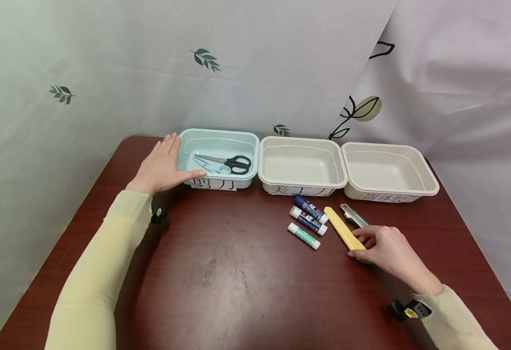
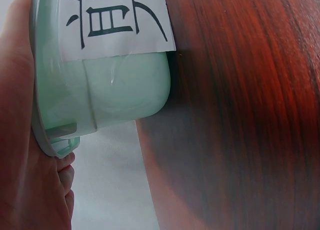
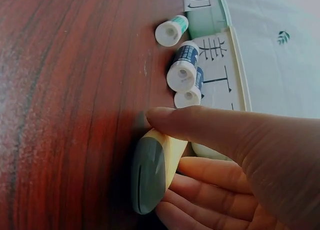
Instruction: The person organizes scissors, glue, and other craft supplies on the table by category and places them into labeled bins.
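Observation:
My left hand point(image 1: 159, 165) rests against the left end of the pale green tub point(image 1: 220, 132), fingers extended along its side and thumb across the front rim. Inside that tub lie black-handled scissors point(image 1: 237, 164) and light blue scissors point(image 1: 215, 166). My right hand point(image 1: 388, 250) pinches a yellow utility knife point(image 1: 342, 229) near its grey end point(image 3: 149, 175), thumb on one side and fingers on the other. The knife is low over the table; whether it touches the wood is unclear. Just beyond it lies a silver utility knife point(image 1: 354, 216), partly hidden by the hand.
Two blue glue sticks point(image 1: 309, 209) and a green one point(image 1: 303, 236) lie left of the yellow knife. Behind them stand a middle beige tub point(image 1: 304, 141) and a right beige tub point(image 1: 382, 148), both labelled in front. A patterned curtain point(image 1: 128, 73) hangs behind the brown table point(image 1: 220, 291).

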The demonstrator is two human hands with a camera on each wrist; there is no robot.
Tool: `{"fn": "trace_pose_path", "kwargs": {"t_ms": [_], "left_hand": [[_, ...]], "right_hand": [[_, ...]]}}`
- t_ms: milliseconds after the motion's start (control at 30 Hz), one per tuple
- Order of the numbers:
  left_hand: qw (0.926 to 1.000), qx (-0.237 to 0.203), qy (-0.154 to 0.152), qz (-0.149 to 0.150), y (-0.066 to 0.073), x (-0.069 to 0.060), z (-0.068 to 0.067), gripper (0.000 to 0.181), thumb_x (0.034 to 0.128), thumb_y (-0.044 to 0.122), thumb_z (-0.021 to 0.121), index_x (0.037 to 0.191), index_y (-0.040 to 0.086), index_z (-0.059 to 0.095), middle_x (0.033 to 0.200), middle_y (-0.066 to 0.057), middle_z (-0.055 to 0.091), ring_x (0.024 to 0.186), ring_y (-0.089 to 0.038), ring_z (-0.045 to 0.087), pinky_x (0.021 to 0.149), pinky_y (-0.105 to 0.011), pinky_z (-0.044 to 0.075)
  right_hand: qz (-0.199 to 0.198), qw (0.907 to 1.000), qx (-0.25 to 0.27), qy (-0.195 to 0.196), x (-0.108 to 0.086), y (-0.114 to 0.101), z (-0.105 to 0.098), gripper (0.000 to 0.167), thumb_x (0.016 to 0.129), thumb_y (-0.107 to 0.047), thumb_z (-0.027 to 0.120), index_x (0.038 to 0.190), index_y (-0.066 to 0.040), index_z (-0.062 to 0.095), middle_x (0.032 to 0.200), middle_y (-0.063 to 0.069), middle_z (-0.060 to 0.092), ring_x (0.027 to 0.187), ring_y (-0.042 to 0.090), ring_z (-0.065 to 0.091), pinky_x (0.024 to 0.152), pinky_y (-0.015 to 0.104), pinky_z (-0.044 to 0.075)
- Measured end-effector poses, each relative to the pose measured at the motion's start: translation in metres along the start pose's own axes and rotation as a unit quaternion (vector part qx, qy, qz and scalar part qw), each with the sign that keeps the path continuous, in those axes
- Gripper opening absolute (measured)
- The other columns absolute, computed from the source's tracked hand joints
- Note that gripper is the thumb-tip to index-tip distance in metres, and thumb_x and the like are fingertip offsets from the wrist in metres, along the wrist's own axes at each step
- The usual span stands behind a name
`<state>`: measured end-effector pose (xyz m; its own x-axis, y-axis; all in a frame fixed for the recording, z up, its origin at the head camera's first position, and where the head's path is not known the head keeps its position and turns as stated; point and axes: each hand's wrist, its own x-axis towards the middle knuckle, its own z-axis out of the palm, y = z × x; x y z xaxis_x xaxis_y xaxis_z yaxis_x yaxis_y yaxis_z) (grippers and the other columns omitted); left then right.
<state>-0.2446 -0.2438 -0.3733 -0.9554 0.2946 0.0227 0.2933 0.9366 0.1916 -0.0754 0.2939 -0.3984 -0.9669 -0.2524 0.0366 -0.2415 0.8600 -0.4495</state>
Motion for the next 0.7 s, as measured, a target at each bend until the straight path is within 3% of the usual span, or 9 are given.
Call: {"fn": "trace_pose_path", "kwargs": {"t_ms": [700], "left_hand": [[1.0000,-0.006,0.001,0.000,0.0002,-0.0007,0.0005,0.128,0.0845,0.084,0.051,0.159,-0.008,0.003,0.166,-0.028,0.005,0.154,-0.037,-0.001,0.123,-0.044,-0.003]], "right_hand": [[0.013,0.9999,0.009,-0.002,0.0000,-0.0029,0.0019,0.041,0.071,-0.020,0.092,0.106,-0.003,0.078,0.078,-0.007,0.069,0.069,0.009,0.065,0.060,0.029,0.052]]}}
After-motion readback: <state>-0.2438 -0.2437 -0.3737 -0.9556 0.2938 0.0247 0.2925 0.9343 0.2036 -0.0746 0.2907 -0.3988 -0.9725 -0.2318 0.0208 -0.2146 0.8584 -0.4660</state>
